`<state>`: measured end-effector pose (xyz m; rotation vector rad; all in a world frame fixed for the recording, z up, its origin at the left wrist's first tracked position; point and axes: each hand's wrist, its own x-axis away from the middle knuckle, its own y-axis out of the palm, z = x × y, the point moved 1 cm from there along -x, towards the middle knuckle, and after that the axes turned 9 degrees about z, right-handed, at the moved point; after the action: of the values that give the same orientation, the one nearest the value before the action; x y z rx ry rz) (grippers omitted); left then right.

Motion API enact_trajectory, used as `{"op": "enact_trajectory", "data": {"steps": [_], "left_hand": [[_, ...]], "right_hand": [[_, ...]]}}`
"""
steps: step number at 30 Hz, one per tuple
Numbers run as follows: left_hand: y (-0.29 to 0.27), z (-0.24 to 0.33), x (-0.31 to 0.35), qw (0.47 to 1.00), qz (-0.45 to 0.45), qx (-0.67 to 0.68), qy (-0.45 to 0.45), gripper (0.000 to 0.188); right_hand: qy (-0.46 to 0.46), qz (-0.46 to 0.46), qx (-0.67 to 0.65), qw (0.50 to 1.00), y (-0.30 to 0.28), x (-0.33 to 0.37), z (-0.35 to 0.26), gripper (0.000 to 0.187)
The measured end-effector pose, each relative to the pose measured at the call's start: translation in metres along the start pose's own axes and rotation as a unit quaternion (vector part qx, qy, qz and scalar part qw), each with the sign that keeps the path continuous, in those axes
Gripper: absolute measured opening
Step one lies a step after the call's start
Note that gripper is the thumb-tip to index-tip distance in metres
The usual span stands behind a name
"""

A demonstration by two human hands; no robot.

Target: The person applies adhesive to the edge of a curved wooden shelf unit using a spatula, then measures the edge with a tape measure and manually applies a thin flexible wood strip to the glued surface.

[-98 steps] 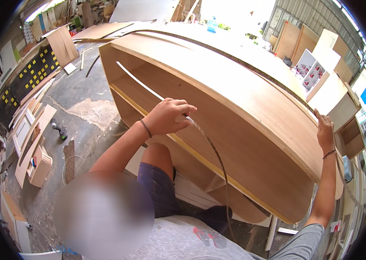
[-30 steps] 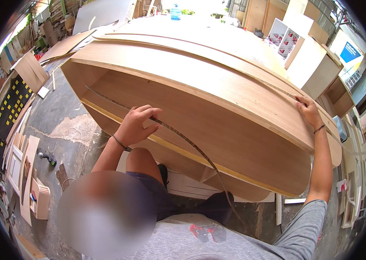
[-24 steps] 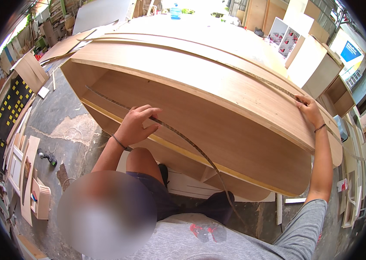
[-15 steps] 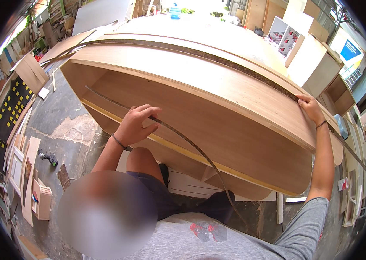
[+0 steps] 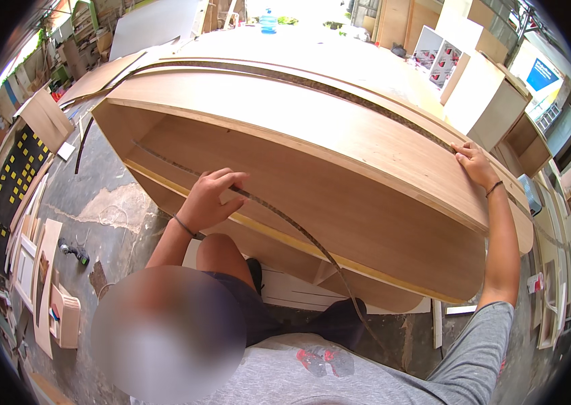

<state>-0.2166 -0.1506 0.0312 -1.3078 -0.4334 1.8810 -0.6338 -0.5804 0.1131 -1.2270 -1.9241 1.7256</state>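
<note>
A long wooden cabinet carcass (image 5: 251, 101) lies across in front of me, its open compartments facing me. Between the thumb and fingers of my left hand (image 5: 206, 199) is a thin, dark mottled edging strip (image 5: 293, 225). That strip bows from inside the upper compartment down past my knee. A second mottled edging strip (image 5: 346, 92) runs lengthwise along the cabinet's top, its left end drooping over the far left corner. My right hand (image 5: 474, 166) pinches this one near the cabinet's right end, fingertips partly hidden against the wood.
On the floor at left lie a cordless drill (image 5: 74, 251) and several wood offcuts (image 5: 45, 283). A black board with yellow squares (image 5: 16, 169) leans farther left. Pale cabinets (image 5: 488, 94) stand at the back right. A blue water bottle (image 5: 268, 21) is at the far side.
The strip on top has shifted left, and its left end now hangs beyond the cabinet's corner. My right hand has moved slightly left with it. My left hand has barely moved.
</note>
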Motion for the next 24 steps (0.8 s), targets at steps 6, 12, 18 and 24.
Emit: {"op": "enact_trajectory", "data": {"steps": [6,12,18,24], "left_hand": [[0.001,-0.001,0.001,1.0,0.003,0.013,-0.004,0.039],[0.004,-0.004,0.002,1.0,0.005,0.029,0.007,0.037],[0.005,-0.006,0.003,0.999,0.008,0.037,0.013,0.037],[0.006,-0.007,0.004,1.0,0.007,0.029,0.006,0.038]], "right_hand": [[0.002,-0.02,0.055,0.998,0.0,-0.001,-0.005,0.038],[-0.001,-0.027,0.08,0.996,0.003,0.004,-0.002,0.042],[-0.005,-0.022,0.071,0.997,0.006,0.006,-0.003,0.043],[-0.025,-0.003,0.072,0.997,0.009,0.001,0.002,0.043]]}}
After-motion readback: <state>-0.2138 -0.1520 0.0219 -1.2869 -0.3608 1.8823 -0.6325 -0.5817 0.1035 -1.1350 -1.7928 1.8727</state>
